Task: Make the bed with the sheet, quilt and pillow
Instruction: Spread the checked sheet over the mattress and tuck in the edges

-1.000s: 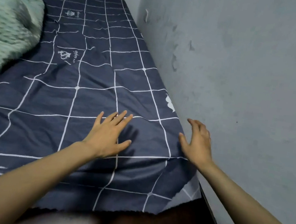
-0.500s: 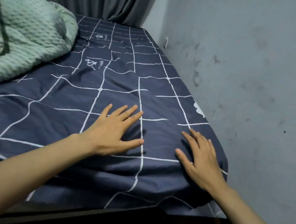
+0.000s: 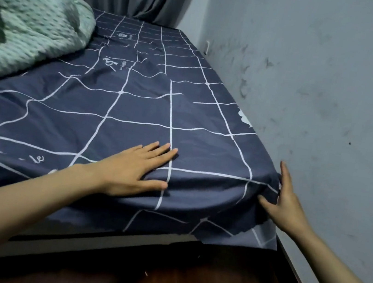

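- Sheet (image 3: 136, 114) is already spread over the bed (image 3: 103, 238), a few wrinkles left.
- Left hand (image 3: 135, 170) lies flat, fingers straight, pressing near the foot edge; right hand (image 3: 285, 199), fingers straight, pushes the wall-side corner.
- Quilt (image 3: 25, 27) sits bunched far left, so probably next; pillow isn't visible.

So the right hand (image 3: 285, 199) isn't lying flat on top of the sheet (image 3: 137, 109) anymore, it's slid off to the corner at the right of the frame, fingers against the wall-side edge and thumb tucked into the fold. The left hand (image 3: 135, 170) has slipped back toward the near edge, bunching a ridge under its thumb.
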